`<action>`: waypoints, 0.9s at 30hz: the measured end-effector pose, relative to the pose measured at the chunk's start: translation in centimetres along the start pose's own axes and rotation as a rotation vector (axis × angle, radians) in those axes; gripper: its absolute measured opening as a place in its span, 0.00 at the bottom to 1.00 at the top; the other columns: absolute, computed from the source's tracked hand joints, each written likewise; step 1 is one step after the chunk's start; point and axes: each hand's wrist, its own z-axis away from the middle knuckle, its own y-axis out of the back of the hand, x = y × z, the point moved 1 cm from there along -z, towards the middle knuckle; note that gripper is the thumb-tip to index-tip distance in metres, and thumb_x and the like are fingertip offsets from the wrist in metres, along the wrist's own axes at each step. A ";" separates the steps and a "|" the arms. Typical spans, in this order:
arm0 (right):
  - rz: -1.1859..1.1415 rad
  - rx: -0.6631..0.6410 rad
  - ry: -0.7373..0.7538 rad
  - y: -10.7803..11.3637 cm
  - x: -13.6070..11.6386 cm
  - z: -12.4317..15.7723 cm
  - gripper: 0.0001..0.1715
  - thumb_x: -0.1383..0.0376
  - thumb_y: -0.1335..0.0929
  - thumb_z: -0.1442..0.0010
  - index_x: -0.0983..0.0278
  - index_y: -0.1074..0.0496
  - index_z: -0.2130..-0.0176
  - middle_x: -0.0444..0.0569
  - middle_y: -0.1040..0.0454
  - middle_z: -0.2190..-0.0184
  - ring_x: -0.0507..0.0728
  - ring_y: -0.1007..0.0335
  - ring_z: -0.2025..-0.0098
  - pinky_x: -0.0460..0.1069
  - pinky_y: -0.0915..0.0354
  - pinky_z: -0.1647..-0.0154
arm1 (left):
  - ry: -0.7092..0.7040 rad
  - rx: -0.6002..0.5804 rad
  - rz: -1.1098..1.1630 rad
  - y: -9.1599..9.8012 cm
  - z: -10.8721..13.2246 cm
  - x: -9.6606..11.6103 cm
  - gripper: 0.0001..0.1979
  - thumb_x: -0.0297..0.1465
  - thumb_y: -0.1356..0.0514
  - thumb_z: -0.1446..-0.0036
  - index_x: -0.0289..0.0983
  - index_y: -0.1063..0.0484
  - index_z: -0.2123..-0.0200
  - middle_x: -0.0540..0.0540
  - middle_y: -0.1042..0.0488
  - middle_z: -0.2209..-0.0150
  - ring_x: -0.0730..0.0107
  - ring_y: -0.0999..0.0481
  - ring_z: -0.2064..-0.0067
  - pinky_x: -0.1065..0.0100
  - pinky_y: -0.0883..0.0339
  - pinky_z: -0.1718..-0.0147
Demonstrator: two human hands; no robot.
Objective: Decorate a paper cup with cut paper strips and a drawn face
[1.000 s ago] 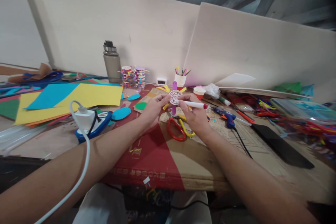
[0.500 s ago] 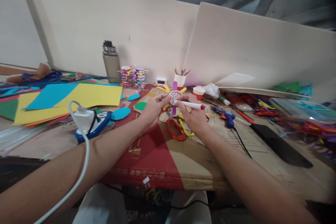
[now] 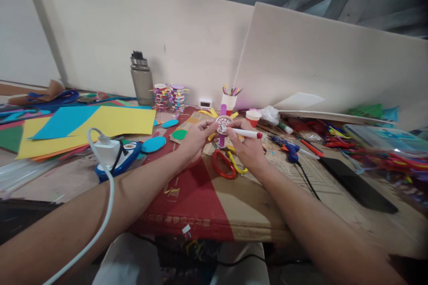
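Note:
Between my hands is a paper craft piece (image 3: 223,124) with a round white face drawn over in dark red lines. Purple and yellow paper strips stick out around it. My left hand (image 3: 196,139) pinches its left edge. A white marker (image 3: 245,133) with a red end lies in the grip of my right hand (image 3: 250,146), its tip over the round face; those fingers also come up to the piece's right edge. Just below, scissors with a red handle loop (image 3: 224,164) and a yellow one lie on the cardboard (image 3: 261,213).
At left are a power strip (image 3: 125,158) with a white cable over my left arm, and coloured paper sheets (image 3: 110,120). Behind stand a bottle (image 3: 142,80) and paper cups (image 3: 253,118). A blue glue gun (image 3: 291,151) and a black phone (image 3: 357,185) lie at right.
Both hands keep almost the same place on the craft piece. The marker has shifted very slightly to the right over the face.

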 end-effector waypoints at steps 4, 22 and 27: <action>0.018 -0.027 0.017 0.0 0.0 0.0 0.07 0.59 0.36 0.35 0.60 0.34 0.64 0.46 0.29 0.66 0.56 0.32 0.63 0.52 0.37 0.60 | -0.006 0.004 -0.001 0.0 0.0 0.0 0.20 0.42 0.26 0.60 0.34 0.28 0.72 0.51 0.27 0.70 0.77 0.31 0.70 0.72 0.36 0.68; 0.018 -0.022 0.010 0.1 0.2 0.0 0.07 0.59 0.36 0.36 0.60 0.34 0.63 0.47 0.28 0.66 0.57 0.32 0.61 0.53 0.37 0.59 | 0.005 -0.002 0.003 0.1 -0.1 -0.1 0.20 0.42 0.26 0.60 0.34 0.28 0.72 0.51 0.28 0.71 0.78 0.31 0.70 0.73 0.36 0.69; 0.013 -0.012 0.001 0.1 0.2 0.0 0.07 0.59 0.36 0.36 0.60 0.33 0.63 0.46 0.28 0.66 0.56 0.32 0.62 0.53 0.37 0.59 | 0.005 -0.007 0.003 0.0 -0.1 -0.1 0.21 0.42 0.26 0.61 0.34 0.28 0.73 0.51 0.28 0.71 0.77 0.31 0.69 0.73 0.36 0.70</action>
